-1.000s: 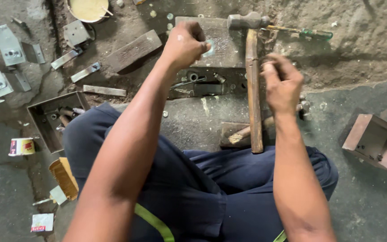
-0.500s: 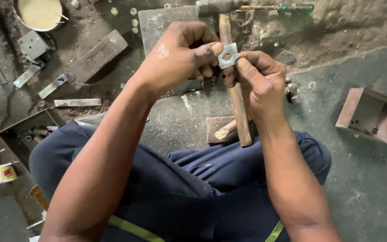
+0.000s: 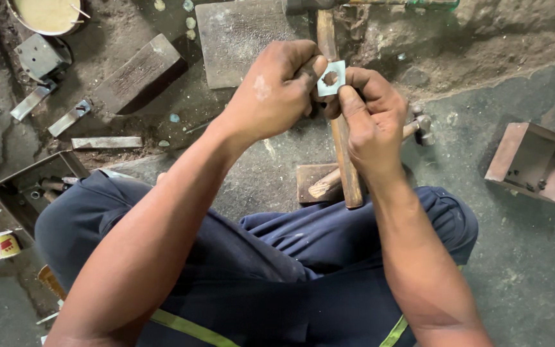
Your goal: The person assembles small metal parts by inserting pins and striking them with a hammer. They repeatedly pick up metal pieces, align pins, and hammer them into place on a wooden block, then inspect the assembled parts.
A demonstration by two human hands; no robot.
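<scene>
Both hands meet over the lap. Left hand [image 3: 271,96] and right hand [image 3: 370,119] pinch a small square metal plate [image 3: 331,78] with a round hole, held between thumbs and fingertips of both. Wooden hammer handle [image 3: 340,144] lies just beneath the fingers; rusty open box [image 3: 534,160] well off beyond the right hand.

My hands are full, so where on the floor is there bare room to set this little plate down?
Bare floor lies right of your knee, before the rusty tray. The left side is crowded: metal strips, block, open box. Hammer handles fill the middle.
</scene>
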